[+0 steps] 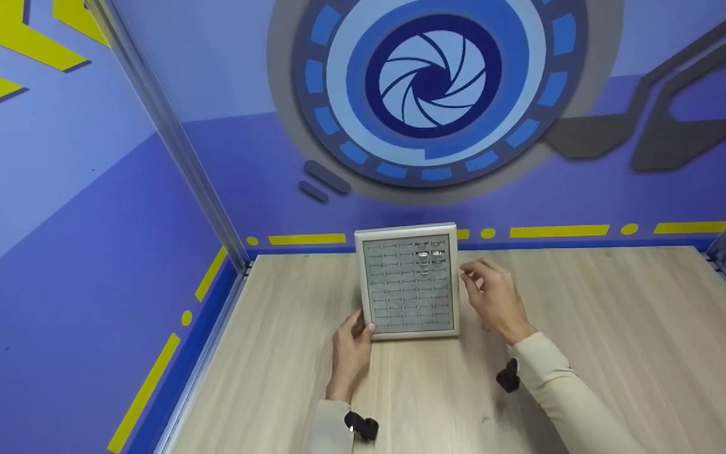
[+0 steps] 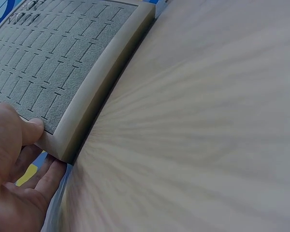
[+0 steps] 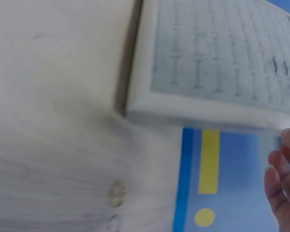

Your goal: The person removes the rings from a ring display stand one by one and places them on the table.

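A ring display board [image 1: 410,315] with a pale frame and grey slotted padding stands tilted back on the table. Several shiny rings [image 1: 424,255] sit in slots near its upper right corner. My left hand [image 1: 349,353] grips the lower left corner, thumb on the front of the frame and fingers behind, as the left wrist view shows with the hand [image 2: 14,159] at the frame's corner. Beside the board's right edge is my right hand [image 1: 495,299], its fingers loosely bent and the thumb apart from them. No held thing shows between the right fingers [image 3: 275,188], partly cut off in the right wrist view.
A small clear ring-like piece [image 3: 117,193] lies on the wood-grain table [image 1: 615,328] to the right of the board, with another faint one [image 3: 113,222] near it. Blue printed panels [image 1: 312,221] rise behind and to the left, joined by a metal post [image 1: 174,139].
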Demonstrator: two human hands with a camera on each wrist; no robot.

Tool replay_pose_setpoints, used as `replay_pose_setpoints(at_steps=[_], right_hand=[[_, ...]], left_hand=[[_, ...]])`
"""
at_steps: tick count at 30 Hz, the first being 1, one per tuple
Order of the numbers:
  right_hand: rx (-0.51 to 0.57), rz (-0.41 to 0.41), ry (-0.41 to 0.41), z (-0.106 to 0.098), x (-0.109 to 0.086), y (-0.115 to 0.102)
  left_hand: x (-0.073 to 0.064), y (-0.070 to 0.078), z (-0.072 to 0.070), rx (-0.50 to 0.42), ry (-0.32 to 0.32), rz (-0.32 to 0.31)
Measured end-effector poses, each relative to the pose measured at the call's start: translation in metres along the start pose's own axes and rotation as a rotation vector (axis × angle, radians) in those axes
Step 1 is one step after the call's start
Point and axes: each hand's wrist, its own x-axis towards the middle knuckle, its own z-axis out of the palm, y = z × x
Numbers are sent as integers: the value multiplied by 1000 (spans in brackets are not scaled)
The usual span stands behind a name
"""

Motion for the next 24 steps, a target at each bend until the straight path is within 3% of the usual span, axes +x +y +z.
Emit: replay_pose_setpoints(at_steps=[9, 24], right_hand=[[-9, -169, 33, 17, 21, -15], [-72, -124, 6, 27, 28, -25]], left_hand=[[0, -1, 0, -8, -2, 18], [1, -2, 0, -1, 0, 11]])
